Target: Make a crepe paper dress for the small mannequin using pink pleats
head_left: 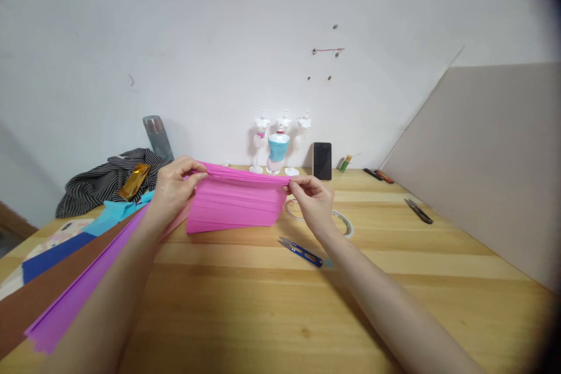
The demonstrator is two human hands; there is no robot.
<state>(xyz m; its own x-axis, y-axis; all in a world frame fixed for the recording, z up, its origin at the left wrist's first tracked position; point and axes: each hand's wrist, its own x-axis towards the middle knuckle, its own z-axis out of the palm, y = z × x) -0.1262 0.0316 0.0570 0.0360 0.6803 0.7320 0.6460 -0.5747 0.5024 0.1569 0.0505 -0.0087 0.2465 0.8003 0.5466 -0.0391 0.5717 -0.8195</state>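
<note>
A pleated pink paper sheet (234, 201) is held up above the wooden table (272, 304). My left hand (175, 184) pinches the folded top edge at its left end. My right hand (311, 198) pinches the same edge at its right end. The pleats hang down from the fold towards the table. Both hands are closed on the paper.
Blue-handled snips (302, 251) lie just under my right wrist, beside a tape ring (342, 219). Coloured paper sheets (65, 280) stretch along the left. At the back stand three small mannequins (278, 146), a phone (322, 160), a flask (158, 137) and striped cloth (100, 181). Dark snips (418, 211) lie right.
</note>
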